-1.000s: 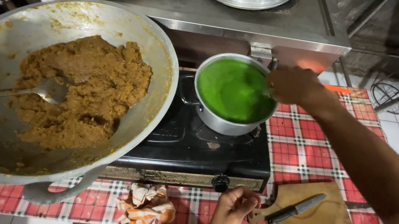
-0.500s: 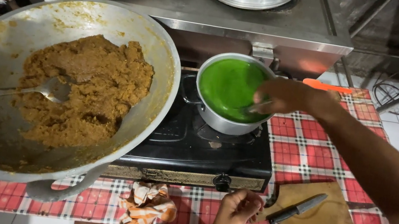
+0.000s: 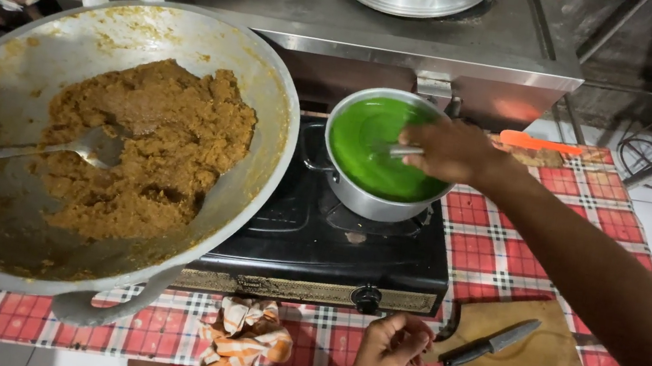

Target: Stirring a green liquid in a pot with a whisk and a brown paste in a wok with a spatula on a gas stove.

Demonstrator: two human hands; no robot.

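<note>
The right hand (image 3: 454,152) is seen closed in a pinch around the metal handle of a spoon (image 3: 400,150), whose bowl is sunk in the green liquid (image 3: 369,151) filling a small steel pot (image 3: 378,206). The spoon is judged stiff, light and likely slick where wet, so it is best gripped high on the dry handle. The pot is set on the right burner of a black stove (image 3: 316,250), directly beneath the hand. The left hand (image 3: 389,355) is held loosely curled, empty, just by the stove's knob (image 3: 366,298). To the left, a large wok (image 3: 192,45) of brown paste is placed; a knife (image 3: 488,344) is laid on a board (image 3: 539,362).
</note>
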